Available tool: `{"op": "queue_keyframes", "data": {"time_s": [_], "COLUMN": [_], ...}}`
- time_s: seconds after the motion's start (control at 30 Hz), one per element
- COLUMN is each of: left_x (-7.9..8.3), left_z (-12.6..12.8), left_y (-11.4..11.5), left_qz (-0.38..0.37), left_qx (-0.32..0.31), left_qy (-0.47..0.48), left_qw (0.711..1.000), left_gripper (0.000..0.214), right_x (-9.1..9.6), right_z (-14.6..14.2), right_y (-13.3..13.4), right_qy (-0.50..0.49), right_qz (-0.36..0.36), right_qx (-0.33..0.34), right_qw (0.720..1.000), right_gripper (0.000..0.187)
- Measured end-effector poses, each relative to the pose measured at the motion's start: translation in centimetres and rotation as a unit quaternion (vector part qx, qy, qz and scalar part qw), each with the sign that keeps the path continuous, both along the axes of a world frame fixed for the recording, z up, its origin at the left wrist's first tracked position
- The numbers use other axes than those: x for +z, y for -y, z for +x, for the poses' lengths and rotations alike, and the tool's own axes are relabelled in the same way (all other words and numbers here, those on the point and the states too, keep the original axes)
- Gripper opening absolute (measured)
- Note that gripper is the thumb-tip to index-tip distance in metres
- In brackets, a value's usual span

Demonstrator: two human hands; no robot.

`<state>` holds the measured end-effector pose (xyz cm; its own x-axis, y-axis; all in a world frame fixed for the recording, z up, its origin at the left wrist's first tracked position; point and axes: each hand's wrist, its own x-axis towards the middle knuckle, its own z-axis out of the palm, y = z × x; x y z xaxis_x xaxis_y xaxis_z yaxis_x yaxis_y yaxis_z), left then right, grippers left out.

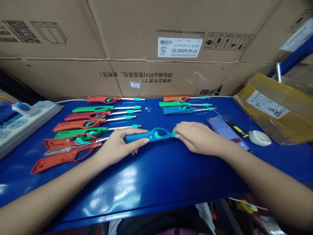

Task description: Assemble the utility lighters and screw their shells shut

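Held level above the blue table is a blue gas lighter (139, 137) with a teal trigger. My left hand (119, 142) wraps its handle, thumb lying along the near side. The fingers of my right hand (193, 136) close round the other end, by a teal piece; the metal barrel is hidden under them. Left of my hands, a red-orange lighter (65, 161) lies split into two shell halves, a clear part between them. Behind it several green and red lighters (80, 133) lie in a row, barrels pointing right. Orange, green and blue lighters (174, 110) lie together at the back right.
A large cardboard box (137, 32) walls off the back. On the left stands a white power strip (26, 122). To the right are a phone (225, 132), a yellow-black tool (237, 129), a white roundish object (260, 138) and a taped carton (274, 107).
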<state>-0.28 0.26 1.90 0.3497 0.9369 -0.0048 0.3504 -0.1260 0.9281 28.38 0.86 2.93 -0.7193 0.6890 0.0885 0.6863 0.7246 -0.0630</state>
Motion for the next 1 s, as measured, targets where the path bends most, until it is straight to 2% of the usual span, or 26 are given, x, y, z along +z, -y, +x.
{"op": "queue_keyframes", "data": {"time_s": [0.17,0.33,0.5,0.6,0.77,1.0], "left_x": [-0.2,-0.5,-0.8,-0.9,-1.0,-1.1], "left_z": [0.0,0.0,0.0,0.0,0.0,-0.1], "left_y": [-0.2,0.0,0.2,0.4,0.4,0.3], "left_qz": [-0.013,-0.003,0.059,0.059,0.004,-0.022], "left_qx": [0.015,0.002,-0.006,0.005,0.007,-0.006], "left_qy": [-0.012,-0.004,-0.024,-0.031,0.002,0.012], "left_qw": [1.0,1.0,0.998,0.998,1.0,1.0], "left_gripper": [0.04,0.04,0.034,0.03,0.034,0.036], "right_x": [0.2,0.0,-1.1,-1.9,-2.2,-1.9], "right_z": [0.2,0.1,0.1,0.1,-0.1,-0.4], "right_y": [0.1,0.0,-0.1,-0.2,0.1,0.5], "right_qy": [-0.069,-0.054,-0.071,-0.116,-0.159,-0.146], "right_qz": [-0.056,-0.036,-0.03,0.011,0.104,0.142], "right_qx": [-0.024,-0.001,0.029,0.056,0.089,0.115], "right_qw": [0.996,0.998,0.997,0.992,0.978,0.972], "right_gripper": [0.023,0.029,0.032,0.029,0.024,0.025]}}
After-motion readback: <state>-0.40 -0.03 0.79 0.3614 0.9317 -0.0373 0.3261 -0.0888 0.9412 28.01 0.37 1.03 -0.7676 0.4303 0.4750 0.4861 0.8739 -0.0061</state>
